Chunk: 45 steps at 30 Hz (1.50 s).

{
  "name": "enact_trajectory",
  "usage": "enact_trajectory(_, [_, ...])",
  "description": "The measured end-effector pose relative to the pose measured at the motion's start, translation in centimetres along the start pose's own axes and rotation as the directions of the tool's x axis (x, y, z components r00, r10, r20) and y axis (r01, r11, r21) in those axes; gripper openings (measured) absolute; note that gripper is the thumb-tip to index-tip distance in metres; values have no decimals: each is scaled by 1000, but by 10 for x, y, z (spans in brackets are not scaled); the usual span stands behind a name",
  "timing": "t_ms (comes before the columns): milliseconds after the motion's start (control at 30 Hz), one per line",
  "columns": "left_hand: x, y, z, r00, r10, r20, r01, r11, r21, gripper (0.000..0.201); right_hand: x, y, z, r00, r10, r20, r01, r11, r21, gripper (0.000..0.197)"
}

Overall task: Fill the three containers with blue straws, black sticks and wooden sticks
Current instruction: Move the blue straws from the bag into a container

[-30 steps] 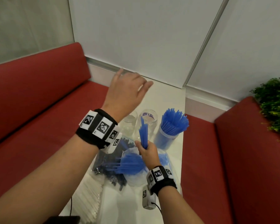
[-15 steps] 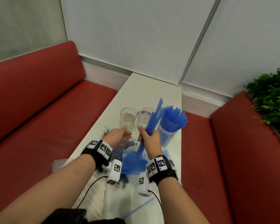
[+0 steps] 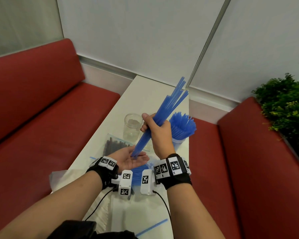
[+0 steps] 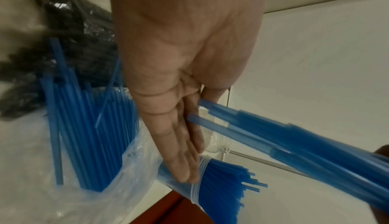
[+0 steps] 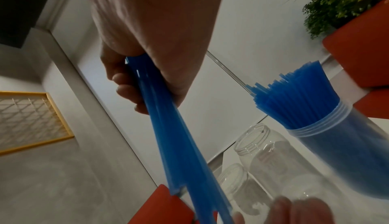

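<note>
This looks like a café or lounge booth. Two red padded benches [image 3: 41,104] face each other at the left and right of the frame, with a narrow white tabletop [image 3: 145,94] running between them towards pale frosted wall panels [image 3: 136,37] at the top. A green leafy plant [image 3: 286,107] fills the right edge behind the right-hand bench [image 3: 248,152].

Bundle of thin blue plastic straws [image 3: 160,120] tilted, lower ends on palm. Clear plastic container [image 3: 179,144] packed with upright blue straws. Two clear jars [image 3: 131,125] empty, upright beside it.
</note>
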<state>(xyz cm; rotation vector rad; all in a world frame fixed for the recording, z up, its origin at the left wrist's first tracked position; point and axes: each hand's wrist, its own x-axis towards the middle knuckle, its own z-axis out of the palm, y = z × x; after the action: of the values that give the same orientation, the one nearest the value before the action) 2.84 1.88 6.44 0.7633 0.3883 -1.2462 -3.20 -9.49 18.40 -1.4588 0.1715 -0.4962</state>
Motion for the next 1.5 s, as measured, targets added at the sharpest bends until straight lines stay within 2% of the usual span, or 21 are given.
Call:
enact_trajectory(100, [0, -1, 5, 996, -9, 90, 17, 996, -89, 35, -2, -2, -1, 1000, -1, 12, 2, 1000, -25, 23])
enact_trajectory(233, [-2, -1, 12, 992, -16, 126, 32, 991, -128, 32, -4, -7, -3, 999, -23, 41, 24, 999, -30, 19])
enact_trajectory(367, [-4, -6, 16, 997, -27, 69, 35, 992, -122, 34, -3, -11, -4, 997, -57, 55, 59, 998, -24, 16])
enact_trajectory(433, [-6, -9, 20, 999, -34, 36, 37, 994, -100, 28, -3, -11, -3, 997, -52, 60, 55, 998, -39, 20])
enact_trajectory(500, [-7, -9, 22, 997, -78, -1, 78, 996, -35, 22, -5, -9, -2, 998, -23, 51, 26, 998, -60, 27])
enact_trajectory(600, [-5, -11, 21, 987, -155, -48, 158, 986, 61, 31, -8, -2, -6, 999, 29, 41, -27, 999, -42, 30])
enact_trajectory(700, [1, -18, 15, 987, -134, -84, 140, 988, 59, 34, -11, 2, -19, 993, 79, 85, -69, 991, -116, 28])
enact_trajectory(767, [5, -21, 8, 990, -83, -113, 91, 994, 66, 36, -10, 1, -37, 967, 181, 177, -141, 966, -217, 22])
enact_trajectory(833, [8, -23, 1, 987, -26, -156, 45, 992, 115, 35, -7, -3, -60, 896, 336, 290, -251, 922, -294, 18])
enact_trajectory(933, [15, -29, -1, 972, 98, -215, -58, 982, 182, 27, 0, -11, -86, 798, 506, 329, -383, 846, -372, 18])
enact_trajectory(1000, [20, -34, 2, 956, 178, -235, -125, 966, 226, 26, 8, -15, -99, 789, 530, 309, -414, 832, -370, 15])
enact_trajectory(1033, [22, -37, 3, 947, 213, -242, -134, 943, 305, 30, 13, -18, -106, 799, 528, 288, -417, 831, -367, 14])
enact_trajectory(1067, [24, -40, 4, 937, 246, -247, -119, 891, 438, 35, 19, -21, -114, 816, 518, 256, -412, 833, -370, 12])
enact_trajectory(1133, [25, -45, 4, 923, 318, -215, -59, 671, 739, 37, 33, -30, -131, 860, 483, 166, -397, 837, -376, 7])
enact_trajectory(1167, [26, -48, 3, 924, 346, -162, -41, 513, 858, 35, 41, -34, -141, 880, 460, 117, -390, 841, -375, 6])
enact_trajectory(1233, [28, -54, 5, 943, 332, -6, -39, 131, 991, 33, 57, -42, -157, 913, 408, 28, -360, 835, -415, 7])
enact_trajectory(1267, [29, -58, 8, 958, 283, 52, -38, -57, 998, 33, 64, -45, -163, 924, 383, -4, -343, 825, -450, 7])
enact_trajectory(1300, [30, -63, 9, 971, 223, 81, -34, -206, 978, 32, 72, -46, -168, 933, 360, -27, -329, 816, -475, 9])
enact_trajectory(1367, [35, -79, 10, 991, 98, 89, -38, -437, 899, 30, 85, -44, -174, 942, 330, -65, -315, 801, -509, 15])
enact_trajectory(1433, [43, -101, 3, 997, 17, 76, -49, -619, 784, 28, 94, -37, -176, 945, 315, -84, -309, 787, -533, 18])
enact_trajectory(1500, [47, -124, -9, 998, 17, 52, -25, -705, 709, 28, 99, -25, -176, 948, 306, -91, -303, 774, -556, 18])
